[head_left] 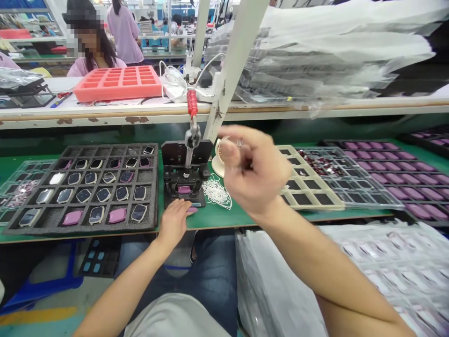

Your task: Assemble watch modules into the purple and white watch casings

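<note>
My left hand [173, 217] is at the front edge of a black clamping fixture [187, 173] with a red-gripped lever [191, 103]. Its fingers are closed over a purple watch case [192, 210], of which only a sliver shows past the fingertips. Another purple piece [184, 189] sits in the fixture. My right hand [254, 168] is raised in front of the bench, blurred, with fingers curled and thumb near the index finger. Whatever it may hold is too small or hidden. Behind it, a white round holder [218, 164] is partly covered. Tangled white string [216, 191] lies beside the fixture.
A grey foam tray [45, 210] of watches and purple cases stands left. To the right are a cream compartment tray [329, 199], a clear tray of small dark-red parts [372, 196] and purple cases [417, 210]. A post [238, 51] rises behind; a person sits opposite.
</note>
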Demonstrator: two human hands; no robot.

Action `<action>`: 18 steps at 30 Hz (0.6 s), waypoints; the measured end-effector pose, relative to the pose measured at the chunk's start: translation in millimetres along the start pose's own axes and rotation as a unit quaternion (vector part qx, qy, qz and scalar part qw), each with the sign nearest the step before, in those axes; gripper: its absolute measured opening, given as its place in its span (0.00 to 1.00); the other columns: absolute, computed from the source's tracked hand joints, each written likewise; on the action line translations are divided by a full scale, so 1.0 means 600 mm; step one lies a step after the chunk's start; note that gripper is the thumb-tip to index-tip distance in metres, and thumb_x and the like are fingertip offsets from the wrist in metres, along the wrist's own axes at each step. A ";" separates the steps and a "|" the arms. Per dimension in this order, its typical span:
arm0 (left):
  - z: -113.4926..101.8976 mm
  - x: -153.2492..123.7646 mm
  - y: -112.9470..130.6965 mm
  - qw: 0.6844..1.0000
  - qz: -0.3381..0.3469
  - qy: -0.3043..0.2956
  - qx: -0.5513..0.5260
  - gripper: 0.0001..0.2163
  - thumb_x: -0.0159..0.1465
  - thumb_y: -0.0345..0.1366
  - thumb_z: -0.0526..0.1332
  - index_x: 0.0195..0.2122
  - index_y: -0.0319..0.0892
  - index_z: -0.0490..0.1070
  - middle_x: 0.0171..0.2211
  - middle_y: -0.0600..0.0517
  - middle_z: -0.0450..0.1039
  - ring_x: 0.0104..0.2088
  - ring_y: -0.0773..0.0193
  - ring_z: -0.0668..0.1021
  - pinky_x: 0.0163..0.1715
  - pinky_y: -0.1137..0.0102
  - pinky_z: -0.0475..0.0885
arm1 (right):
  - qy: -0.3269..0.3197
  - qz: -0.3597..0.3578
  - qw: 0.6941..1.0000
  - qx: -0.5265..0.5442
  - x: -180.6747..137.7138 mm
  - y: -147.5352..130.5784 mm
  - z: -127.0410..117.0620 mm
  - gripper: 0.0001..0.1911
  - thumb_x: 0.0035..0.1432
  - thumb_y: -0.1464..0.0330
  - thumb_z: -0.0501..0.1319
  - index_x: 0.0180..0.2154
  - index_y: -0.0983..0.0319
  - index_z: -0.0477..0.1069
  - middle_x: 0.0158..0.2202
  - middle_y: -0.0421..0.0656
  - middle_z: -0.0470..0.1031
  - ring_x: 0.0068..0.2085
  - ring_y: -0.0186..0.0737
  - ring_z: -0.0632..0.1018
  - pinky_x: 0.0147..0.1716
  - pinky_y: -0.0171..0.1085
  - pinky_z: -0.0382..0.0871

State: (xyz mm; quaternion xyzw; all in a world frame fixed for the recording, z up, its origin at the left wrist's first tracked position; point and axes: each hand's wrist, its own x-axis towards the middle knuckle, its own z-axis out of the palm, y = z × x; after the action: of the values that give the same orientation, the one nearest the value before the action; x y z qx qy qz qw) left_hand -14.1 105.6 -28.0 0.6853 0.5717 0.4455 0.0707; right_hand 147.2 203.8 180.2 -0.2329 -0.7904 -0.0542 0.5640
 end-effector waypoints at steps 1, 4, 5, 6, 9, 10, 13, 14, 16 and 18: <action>-0.003 -0.002 0.002 1.000 -0.004 0.006 -0.007 0.16 0.72 0.26 0.58 0.57 0.44 0.77 0.52 0.44 0.83 0.56 0.51 0.82 0.64 0.47 0.73 | -0.028 -0.010 1.000 0.006 -0.019 0.002 0.001 0.10 0.75 0.66 0.60 0.50 0.60 0.78 0.44 0.42 0.85 0.41 0.37 0.85 0.44 0.34 0.77; -0.016 -0.016 0.016 0.999 -0.025 0.019 -0.026 0.14 0.74 0.28 0.56 0.55 0.44 0.77 0.49 0.45 0.83 0.53 0.53 0.82 0.59 0.50 0.77 | -0.258 -0.014 0.966 -0.017 -0.110 0.015 0.024 0.12 0.76 0.65 0.58 0.46 0.59 0.81 0.43 0.41 0.86 0.40 0.36 0.85 0.37 0.31 0.73; -0.020 -0.023 0.022 0.999 -0.032 0.022 -0.031 0.14 0.74 0.28 0.56 0.54 0.45 0.78 0.48 0.46 0.83 0.52 0.54 0.82 0.57 0.52 0.78 | -0.339 0.000 0.940 -0.036 -0.141 0.021 0.036 0.14 0.77 0.64 0.56 0.48 0.59 0.81 0.47 0.43 0.85 0.42 0.36 0.85 0.37 0.32 0.72; -0.024 -0.032 0.029 0.998 -0.038 0.025 -0.034 0.13 0.75 0.28 0.56 0.52 0.45 0.78 0.48 0.46 0.82 0.52 0.55 0.81 0.55 0.53 0.79 | -0.401 0.016 0.914 -0.055 -0.168 0.028 0.050 0.17 0.78 0.64 0.53 0.51 0.59 0.81 0.52 0.44 0.84 0.44 0.37 0.85 0.36 0.32 0.72; -0.030 -0.056 0.046 0.997 -0.053 0.041 -0.032 0.12 0.74 0.29 0.57 0.51 0.45 0.80 0.49 0.45 0.81 0.51 0.55 0.81 0.54 0.55 0.79 | -0.472 0.036 0.878 -0.076 -0.211 0.047 0.094 0.20 0.79 0.65 0.50 0.59 0.57 0.77 0.58 0.48 0.80 0.44 0.41 0.85 0.36 0.34 0.71; -0.031 -0.062 0.049 0.997 -0.057 0.048 -0.029 0.12 0.74 0.29 0.57 0.51 0.45 0.80 0.49 0.45 0.80 0.51 0.55 0.81 0.54 0.56 0.79 | -0.474 0.037 0.876 -0.077 -0.214 0.052 0.108 0.20 0.78 0.64 0.51 0.60 0.58 0.77 0.57 0.49 0.81 0.44 0.43 0.85 0.36 0.35 0.71; -0.034 -0.069 0.053 0.995 -0.067 0.073 -0.021 0.13 0.74 0.29 0.58 0.54 0.45 0.79 0.47 0.45 0.80 0.48 0.56 0.81 0.52 0.58 0.79 | -0.484 0.041 0.871 -0.079 -0.206 0.064 0.142 0.17 0.74 0.64 0.58 0.59 0.58 0.78 0.52 0.51 0.83 0.46 0.49 0.84 0.40 0.38 0.73; -0.035 -0.067 0.052 0.994 -0.069 0.083 -0.018 0.14 0.74 0.29 0.58 0.55 0.45 0.79 0.47 0.45 0.80 0.49 0.56 0.81 0.53 0.59 0.79 | -0.485 0.041 0.870 -0.079 -0.203 0.066 0.148 0.16 0.73 0.64 0.60 0.58 0.58 0.78 0.51 0.51 0.84 0.47 0.50 0.84 0.42 0.38 0.73; -0.035 -0.059 0.048 0.991 -0.075 0.107 -0.008 0.15 0.74 0.29 0.56 0.58 0.45 0.77 0.49 0.44 0.79 0.50 0.56 0.81 0.55 0.58 0.79 | -0.481 0.039 0.872 -0.079 -0.203 0.067 0.151 0.16 0.73 0.66 0.60 0.57 0.58 0.79 0.50 0.51 0.84 0.48 0.49 0.84 0.43 0.38 0.74; -0.031 -0.043 0.043 0.988 -0.080 0.133 0.008 0.16 0.75 0.29 0.55 0.59 0.44 0.76 0.50 0.42 0.79 0.52 0.54 0.81 0.56 0.56 0.78 | -0.468 0.039 0.879 -0.081 -0.211 0.064 0.140 0.17 0.75 0.66 0.57 0.59 0.59 0.78 0.53 0.51 0.83 0.46 0.46 0.85 0.41 0.36 0.74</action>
State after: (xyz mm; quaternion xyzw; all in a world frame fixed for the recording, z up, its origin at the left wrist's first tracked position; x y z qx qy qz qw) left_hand -6.8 67.3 -15.0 0.5724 0.6327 0.5211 0.0247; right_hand 123.3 228.4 26.9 -0.3063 -0.9455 0.0195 0.1090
